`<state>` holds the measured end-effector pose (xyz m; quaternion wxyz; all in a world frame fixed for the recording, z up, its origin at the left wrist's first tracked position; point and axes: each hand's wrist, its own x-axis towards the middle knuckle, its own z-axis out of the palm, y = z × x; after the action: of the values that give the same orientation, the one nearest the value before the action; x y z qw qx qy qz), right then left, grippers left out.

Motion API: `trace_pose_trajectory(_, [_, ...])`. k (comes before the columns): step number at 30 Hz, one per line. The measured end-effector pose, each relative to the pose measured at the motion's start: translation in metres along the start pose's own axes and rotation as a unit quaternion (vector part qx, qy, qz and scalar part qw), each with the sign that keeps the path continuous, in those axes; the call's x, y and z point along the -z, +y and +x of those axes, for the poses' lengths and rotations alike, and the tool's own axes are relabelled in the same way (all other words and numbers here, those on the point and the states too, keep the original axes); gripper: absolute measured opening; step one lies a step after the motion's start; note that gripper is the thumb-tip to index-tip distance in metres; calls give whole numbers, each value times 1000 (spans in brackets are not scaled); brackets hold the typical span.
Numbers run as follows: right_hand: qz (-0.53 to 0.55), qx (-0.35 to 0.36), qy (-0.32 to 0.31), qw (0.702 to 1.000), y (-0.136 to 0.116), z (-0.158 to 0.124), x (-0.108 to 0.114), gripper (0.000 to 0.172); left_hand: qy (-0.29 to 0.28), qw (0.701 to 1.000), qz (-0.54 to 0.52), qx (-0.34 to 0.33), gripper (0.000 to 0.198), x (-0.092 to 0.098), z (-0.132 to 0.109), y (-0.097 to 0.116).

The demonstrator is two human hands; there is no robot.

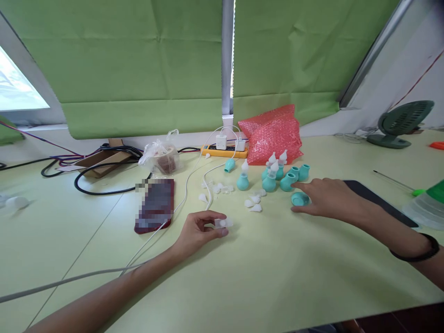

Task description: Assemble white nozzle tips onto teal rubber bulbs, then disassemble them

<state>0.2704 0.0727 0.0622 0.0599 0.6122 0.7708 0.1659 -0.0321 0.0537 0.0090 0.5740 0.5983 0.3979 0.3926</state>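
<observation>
My left hand (201, 230) is closed, pinching a small translucent white plastic piece (223, 223) between thumb and fingers above the table. My right hand (324, 196) reaches in from the right with thumb and forefinger apart around a teal rubber bulb (300, 199) lying on its side; a gap shows between the fingertips and the bulb. Just beyond stand several more teal bulbs, some with white pointed tips fitted, such as the near bulb (269, 183) and another bulb (243, 181). Loose white tips (255, 208) lie between my hands, with clear small parts (222, 188) farther left.
A phone (154, 206) and white cables lie left of my left hand. At the back are an orange power strip (225, 151), a red bubble-wrap bag (274, 134) and a tape roll in plastic (163, 157). Rightward are a dark flat slab (379, 201), a screwdriver (398, 183) and a fan (402, 122).
</observation>
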Motion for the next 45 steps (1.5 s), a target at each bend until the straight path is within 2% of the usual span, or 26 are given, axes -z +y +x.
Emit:
trace_pose_trajectory(4, [14,13,-58,998,1,0,-17,23,-16,1000,-2,1,28,0,0,0])
trace_pose_trajectory(6, [29,20,-43,998,-4,-4,-11,16,-21,1000,-1,-3,29,0,-1,2])
trace_pose_trajectory(8, [86,58,-4,995,-13,-12,3,18,-23,1000,6,-2,33,0,-2,3])
trace_pose_trajectory(10, [193,150,39,969,-30,-20,18,26,-29,999,24,-1,33,0,-4,5])
trace_pose_trajectory(12, [291,230,80,925,-52,-24,27,25,-43,998,44,-10,29,0,-5,7])
trace_pose_trajectory(14, [346,260,130,892,-76,-22,24,21,-56,997,53,-27,28,0,-5,9])
trace_pose_trajectory(16, [393,270,191,858,-97,-16,13,17,-62,996,49,-38,28,-1,-6,10])
trace_pose_trajectory(18, [416,268,227,839,-113,-8,-3,16,-74,996,41,-39,29,-2,-5,11])
trace_pose_trajectory(23, [415,250,243,841,-128,-3,-27,15,-105,992,60,-24,26,-1,-4,8])
trace_pose_trajectory(29, [368,271,268,848,-125,-6,-24,24,-134,981,141,-19,25,-2,-6,15])
trace_pose_trajectory(34, [287,316,287,858,-123,-5,-21,23,-129,948,287,-47,26,-4,-11,23])
trace_pose_trajectory(37, [351,298,262,848,-124,-6,-20,26,-119,933,326,-99,23,-6,-14,23])
trace_pose_trajectory(40, [437,254,188,842,-126,-8,-15,27,-106,916,348,-170,19,-6,-17,20])
trace_pose_trajectory(45, [518,219,69,824,-126,-9,-4,24,-102,859,412,-287,18,-4,-19,11])
